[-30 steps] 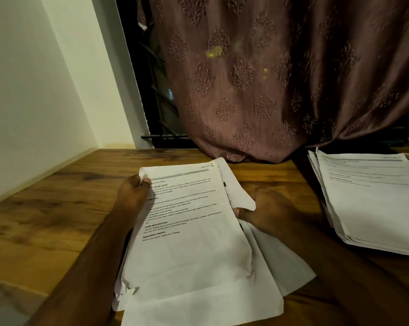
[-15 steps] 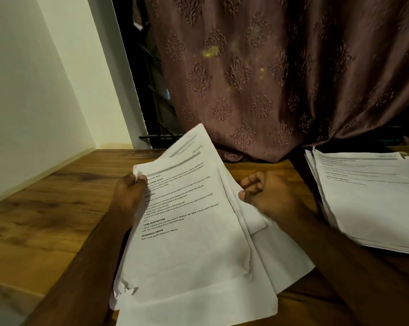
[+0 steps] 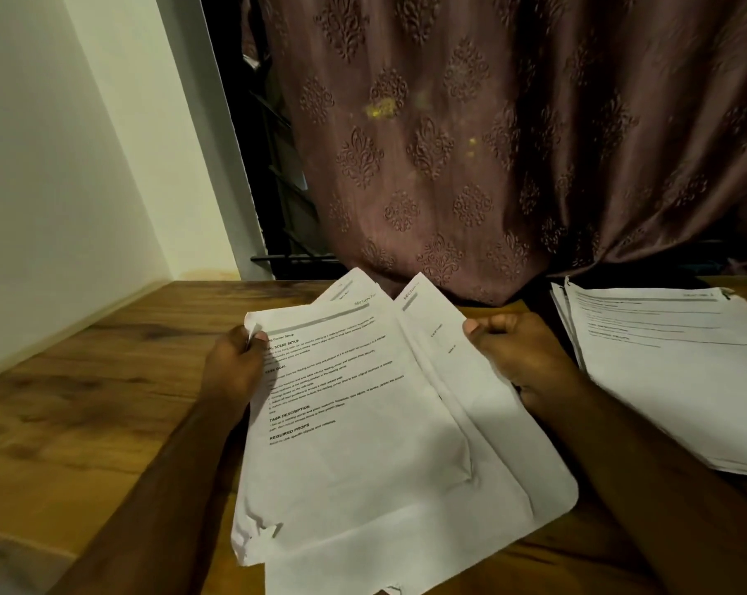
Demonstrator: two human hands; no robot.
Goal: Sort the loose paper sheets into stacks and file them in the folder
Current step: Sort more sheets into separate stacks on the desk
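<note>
The left hand (image 3: 234,367) reaches in from the lower left, its fingers pinching the upper left corner of the bundle of printed sheets (image 3: 363,423) held over the wooden desk (image 3: 105,401). The right hand (image 3: 522,358) comes from the lower right, thumb and fingers closed on a sheet fanned off the bundle's right side. Readable headings on the top sheet: "TASK GOAL", "TASK DESCRIPTION", "REQUIRED PROPS". Right of the bundle, apart from it, a sorted stack (image 3: 672,371) lies flat on the desk.
</note>
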